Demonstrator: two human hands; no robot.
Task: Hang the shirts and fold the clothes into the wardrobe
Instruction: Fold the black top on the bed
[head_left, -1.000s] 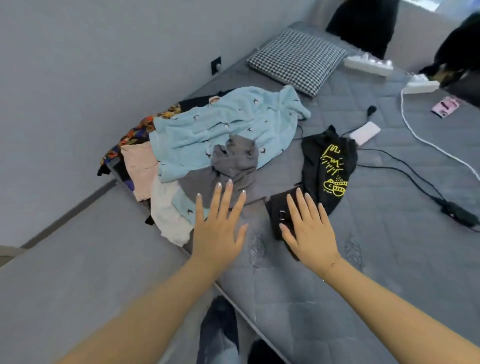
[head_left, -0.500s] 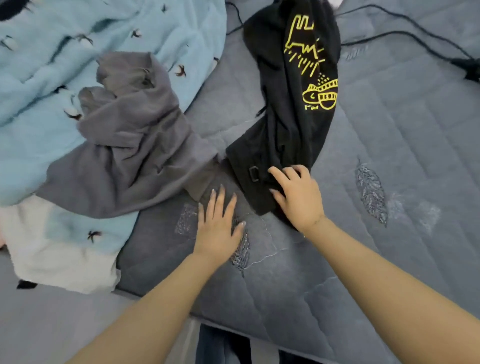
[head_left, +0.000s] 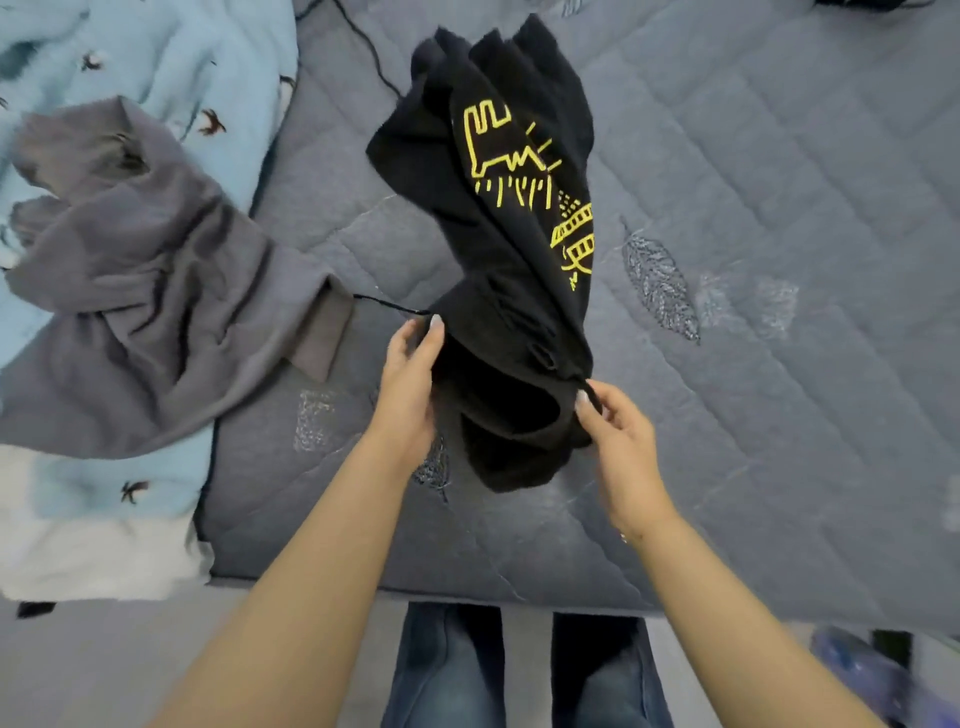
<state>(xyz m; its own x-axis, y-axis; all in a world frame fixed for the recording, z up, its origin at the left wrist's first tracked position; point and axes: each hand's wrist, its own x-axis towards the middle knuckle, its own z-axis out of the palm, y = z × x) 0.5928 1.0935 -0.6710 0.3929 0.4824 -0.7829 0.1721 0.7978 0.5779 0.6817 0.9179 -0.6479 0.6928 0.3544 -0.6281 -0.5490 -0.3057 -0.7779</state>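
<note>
A black garment with a yellow print (head_left: 504, 218) is lifted at its near end above the grey quilted mattress (head_left: 779, 260). My left hand (head_left: 408, 384) grips its left edge and my right hand (head_left: 618, 441) pinches its right edge, so the near opening hangs between them. Its far end still trails on the mattress. To the left lie a crumpled grey shirt (head_left: 145, 291) on top of a light blue fleece piece (head_left: 171, 57), with a white cloth (head_left: 88, 551) at the mattress corner.
A thin black cable (head_left: 363, 47) runs across the mattress behind the black garment. The mattress's front edge is just in front of my legs in jeans (head_left: 519, 670). Grey floor shows at the lower left.
Both hands went from flat and open over the mattress to closed on the black garment's near end, which has come up off the mattress. The camera has leaned in closer.
</note>
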